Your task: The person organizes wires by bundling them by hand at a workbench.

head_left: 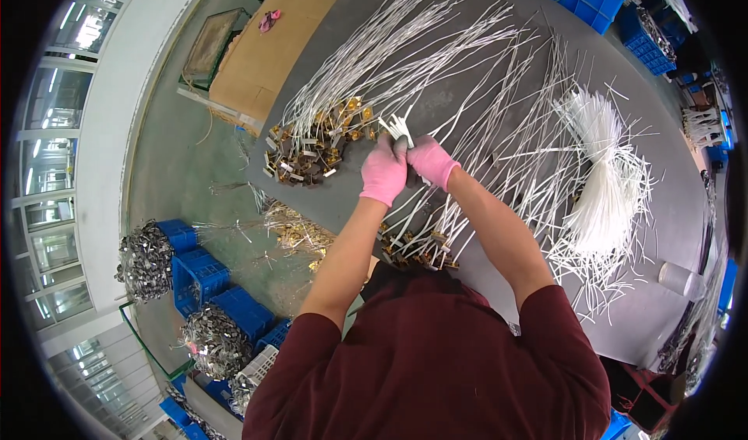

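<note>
Fingers (400, 147) in pink, dark-tipped gloves grip a small bundle of thin white tubes (398, 127), held between the left hand (383, 172) and right hand (431, 161). At nine o'clock lies a heap of brown-and-gold metal parts (308, 153); at three, a thick, glossy white sheaf of strands (604, 187); beneath, a smooth grey tabletop (668, 226).

A small bunch of slim white strands (399, 128), ends splayed, points upward near the frame's upper centre.
</note>
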Demonstrator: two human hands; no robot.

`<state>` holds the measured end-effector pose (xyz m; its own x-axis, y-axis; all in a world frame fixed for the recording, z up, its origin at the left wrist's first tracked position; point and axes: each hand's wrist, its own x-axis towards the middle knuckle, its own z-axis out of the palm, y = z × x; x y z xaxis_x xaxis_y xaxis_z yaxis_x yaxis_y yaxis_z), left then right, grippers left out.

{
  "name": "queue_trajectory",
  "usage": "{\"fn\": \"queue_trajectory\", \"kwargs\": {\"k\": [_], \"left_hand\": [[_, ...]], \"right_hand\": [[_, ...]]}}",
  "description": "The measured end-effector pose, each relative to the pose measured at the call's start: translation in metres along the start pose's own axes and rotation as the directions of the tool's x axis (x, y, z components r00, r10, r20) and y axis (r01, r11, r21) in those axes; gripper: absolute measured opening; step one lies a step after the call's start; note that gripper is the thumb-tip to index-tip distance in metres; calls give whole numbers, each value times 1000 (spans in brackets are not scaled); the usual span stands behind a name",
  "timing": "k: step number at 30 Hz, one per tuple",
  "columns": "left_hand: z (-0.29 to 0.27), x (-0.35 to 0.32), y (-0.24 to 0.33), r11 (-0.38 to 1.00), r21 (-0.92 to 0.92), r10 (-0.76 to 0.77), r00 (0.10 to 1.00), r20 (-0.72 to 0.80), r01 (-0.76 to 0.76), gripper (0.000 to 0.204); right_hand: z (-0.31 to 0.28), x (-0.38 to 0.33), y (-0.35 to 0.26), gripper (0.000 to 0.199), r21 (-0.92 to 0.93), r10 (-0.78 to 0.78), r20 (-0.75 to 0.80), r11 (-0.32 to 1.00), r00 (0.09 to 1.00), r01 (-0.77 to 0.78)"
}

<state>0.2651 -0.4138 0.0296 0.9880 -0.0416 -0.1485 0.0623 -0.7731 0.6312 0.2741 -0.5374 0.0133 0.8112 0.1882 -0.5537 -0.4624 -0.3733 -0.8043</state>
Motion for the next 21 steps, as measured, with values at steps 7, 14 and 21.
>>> {"fn": "queue_trajectory", "kwargs": {"k": [7, 14, 21], "left_hand": [[13, 64, -39, 947, 320, 60, 994, -96, -26, 34], [-11, 77, -60, 879, -477, 27, 1000, 9, -20, 22], [-65, 16, -98, 747, -401, 531, 839, -123, -531, 22]], "right_hand": [[-41, 22, 50, 42, -304, -207, -336, 947, 919, 102], [-19, -11, 15, 34, 424, -53, -346, 882, 937, 206], [-3, -39, -50, 42, 559, 174, -175, 828, 969, -48]]}}
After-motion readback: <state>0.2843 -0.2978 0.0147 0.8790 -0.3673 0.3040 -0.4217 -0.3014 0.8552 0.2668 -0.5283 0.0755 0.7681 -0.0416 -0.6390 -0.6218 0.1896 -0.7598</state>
